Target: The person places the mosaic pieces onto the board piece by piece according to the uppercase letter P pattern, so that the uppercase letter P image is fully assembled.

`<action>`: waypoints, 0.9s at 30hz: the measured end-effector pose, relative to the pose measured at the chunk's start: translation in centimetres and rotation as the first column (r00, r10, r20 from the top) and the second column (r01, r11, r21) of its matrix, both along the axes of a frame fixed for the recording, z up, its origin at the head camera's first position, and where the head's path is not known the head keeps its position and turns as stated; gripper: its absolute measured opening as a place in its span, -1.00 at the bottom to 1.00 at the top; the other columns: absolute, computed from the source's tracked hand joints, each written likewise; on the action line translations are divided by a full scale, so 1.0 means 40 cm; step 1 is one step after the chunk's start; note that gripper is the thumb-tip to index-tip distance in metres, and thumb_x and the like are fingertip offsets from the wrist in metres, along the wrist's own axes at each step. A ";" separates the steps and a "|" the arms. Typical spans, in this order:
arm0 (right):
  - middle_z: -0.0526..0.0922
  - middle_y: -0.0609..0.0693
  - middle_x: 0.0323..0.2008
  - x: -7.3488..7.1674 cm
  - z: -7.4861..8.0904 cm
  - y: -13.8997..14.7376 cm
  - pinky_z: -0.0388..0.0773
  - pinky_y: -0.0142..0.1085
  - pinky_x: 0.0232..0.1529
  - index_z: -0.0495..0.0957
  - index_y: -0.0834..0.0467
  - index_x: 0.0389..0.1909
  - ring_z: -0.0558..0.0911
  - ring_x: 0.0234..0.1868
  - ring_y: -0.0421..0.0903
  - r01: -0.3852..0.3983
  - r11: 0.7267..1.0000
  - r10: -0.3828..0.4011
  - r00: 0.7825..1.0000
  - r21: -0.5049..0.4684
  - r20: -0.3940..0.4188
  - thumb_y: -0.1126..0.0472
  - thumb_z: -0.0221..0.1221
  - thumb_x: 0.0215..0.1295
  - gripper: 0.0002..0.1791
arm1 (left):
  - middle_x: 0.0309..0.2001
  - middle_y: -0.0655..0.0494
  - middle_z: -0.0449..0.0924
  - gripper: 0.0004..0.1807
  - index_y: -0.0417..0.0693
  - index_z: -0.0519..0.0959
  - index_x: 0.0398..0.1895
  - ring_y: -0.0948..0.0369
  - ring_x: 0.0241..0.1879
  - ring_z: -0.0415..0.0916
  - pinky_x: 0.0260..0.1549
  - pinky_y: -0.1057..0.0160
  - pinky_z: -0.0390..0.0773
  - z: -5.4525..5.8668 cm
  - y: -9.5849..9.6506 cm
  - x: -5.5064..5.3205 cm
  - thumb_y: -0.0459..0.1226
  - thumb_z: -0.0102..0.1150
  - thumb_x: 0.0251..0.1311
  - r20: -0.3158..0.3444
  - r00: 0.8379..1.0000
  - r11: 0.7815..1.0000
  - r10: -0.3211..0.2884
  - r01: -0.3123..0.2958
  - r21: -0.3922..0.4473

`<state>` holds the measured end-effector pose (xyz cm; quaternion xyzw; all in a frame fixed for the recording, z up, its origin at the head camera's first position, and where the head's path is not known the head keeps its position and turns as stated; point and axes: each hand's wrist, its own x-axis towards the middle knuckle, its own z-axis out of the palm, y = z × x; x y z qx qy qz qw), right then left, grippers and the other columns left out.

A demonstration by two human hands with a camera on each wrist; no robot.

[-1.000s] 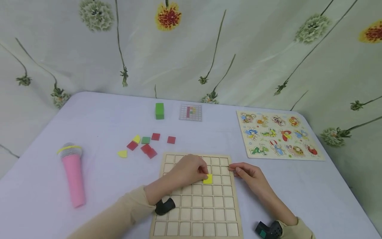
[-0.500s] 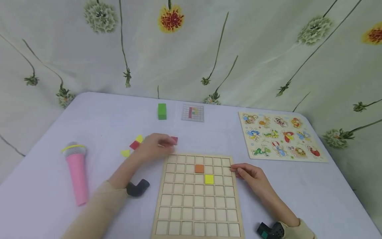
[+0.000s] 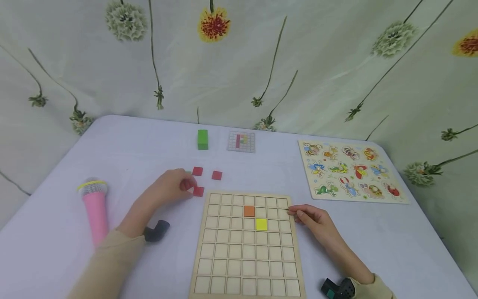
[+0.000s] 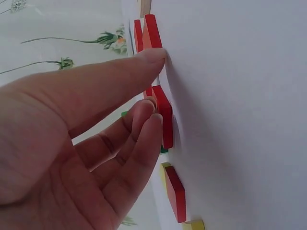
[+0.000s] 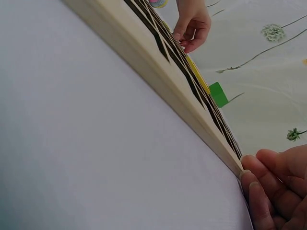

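Observation:
My left hand (image 3: 169, 187) is over the loose tiles left of the board. In the left wrist view its thumb touches a red tile (image 4: 153, 31), while its other fingertips are right at a second red tile (image 4: 165, 120); a gap separates thumb and fingers. My right hand (image 3: 315, 220) rests its fingertips on the right edge of the wooden grid board (image 3: 293, 245), near its far corner. An orange tile (image 3: 249, 211) and a yellow tile (image 3: 261, 224) sit in separate cells of the board. Two red tiles (image 3: 198, 171) (image 3: 217, 175) lie beyond it.
A pink toy microphone (image 3: 95, 216) lies at the left. Toward the back are a green block (image 3: 203, 140) and a small pattern card (image 3: 241, 142). An insect puzzle board (image 3: 352, 171) lies back right. Yellow tiles (image 4: 194, 225) lie near the left hand.
My left hand has moved from the yellow tile on the board to the loose tiles, then a little further left, uncovering red ones. My right hand has stayed at the board's edge.

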<state>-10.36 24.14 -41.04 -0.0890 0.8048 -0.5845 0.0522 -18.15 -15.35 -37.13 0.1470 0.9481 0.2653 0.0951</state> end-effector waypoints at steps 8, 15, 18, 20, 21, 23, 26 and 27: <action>0.62 0.18 -0.10 0.000 0.003 -0.005 0.51 -0.33 -0.16 0.55 0.37 -0.05 0.60 -0.17 -0.16 0.000 1.000 0.000 1.000 -0.006 0.008 0.24 0.04 0.38 -0.71 | -0.43 0.11 0.46 -0.78 -0.11 0.61 -0.27 0.13 -0.37 0.38 -0.35 0.20 0.45 -0.026 0.007 -0.005 -0.39 0.36 -0.04 -0.054 0.998 0.998 -0.012 0.015 0.058; 0.62 0.18 -0.10 0.002 0.002 -0.003 0.51 -0.34 -0.15 0.55 0.37 -0.04 0.59 -0.16 -0.17 0.002 1.000 -0.002 1.000 -0.006 0.014 0.22 0.04 0.39 -0.70 | -0.41 0.10 0.47 -0.74 -0.13 0.59 -0.22 0.12 -0.38 0.39 -0.36 0.21 0.46 -0.028 0.029 -0.001 -0.34 0.38 -0.03 -0.040 0.999 0.998 0.015 -0.012 0.064; 0.61 0.18 -0.10 0.002 0.000 -0.001 0.51 -0.34 -0.15 0.55 0.37 -0.04 0.60 -0.16 -0.17 0.002 1.000 -0.001 1.000 -0.006 0.013 0.22 0.04 0.39 -0.70 | -0.39 0.11 0.46 -0.75 -0.09 0.58 -0.25 0.12 -0.37 0.38 -0.36 0.21 0.45 -0.027 0.036 0.004 -0.31 0.39 -0.03 -0.042 0.999 0.999 0.023 -0.021 0.050; 0.61 0.19 -0.10 0.002 -0.001 -0.001 0.51 -0.34 -0.15 0.55 0.37 -0.04 0.60 -0.16 -0.17 -0.001 1.000 0.001 1.000 -0.007 0.009 0.23 0.04 0.39 -0.70 | -0.39 0.11 0.46 -0.76 -0.07 0.57 -0.27 0.12 -0.36 0.39 -0.34 0.19 0.45 -0.027 0.038 0.007 -0.31 0.38 -0.02 -0.045 0.999 0.999 0.022 -0.019 0.050; 0.61 0.19 -0.10 0.002 -0.001 0.000 0.51 -0.34 -0.15 0.55 0.37 -0.05 0.60 -0.15 -0.17 0.000 1.000 0.000 1.000 -0.007 0.008 0.23 0.04 0.39 -0.70 | -0.38 0.12 0.47 -0.77 -0.06 0.56 -0.28 0.12 -0.35 0.39 -0.33 0.19 0.46 -0.027 0.039 0.008 -0.31 0.38 -0.02 -0.047 0.999 0.999 0.023 -0.021 0.050; 0.61 0.19 -0.10 0.003 -0.002 0.000 0.51 -0.34 -0.15 0.54 0.38 -0.05 0.60 -0.15 -0.18 -0.004 1.000 0.004 1.000 -0.007 0.005 0.23 0.04 0.39 -0.70 | -0.39 0.14 0.49 -0.78 -0.03 0.54 -0.31 0.13 -0.36 0.41 -0.32 0.19 0.47 -0.027 0.040 0.011 -0.31 0.38 -0.02 -0.052 0.998 0.998 0.024 -0.021 0.055; 0.61 0.19 -0.11 0.003 -0.003 0.001 0.51 -0.34 -0.15 0.54 0.38 -0.05 0.60 -0.15 -0.17 -0.007 1.000 0.007 1.000 -0.009 0.001 0.23 0.04 0.39 -0.70 | -0.43 0.17 0.51 -0.81 -0.01 0.54 -0.36 0.15 -0.39 0.42 -0.33 0.19 0.47 -0.028 0.039 0.013 -0.33 0.37 -0.02 -0.075 0.997 0.997 0.018 -0.012 0.081; 0.61 0.19 -0.11 0.004 -0.003 0.002 0.51 -0.34 -0.15 0.55 0.38 -0.05 0.59 -0.15 -0.17 -0.007 1.000 0.007 1.000 -0.008 0.001 0.24 0.04 0.39 -0.70 | -0.44 0.18 0.51 -0.81 0.00 0.54 -0.37 0.16 -0.40 0.42 -0.33 0.19 0.46 -0.028 0.038 0.013 -0.34 0.37 -0.01 -0.086 0.996 0.996 0.016 -0.009 0.090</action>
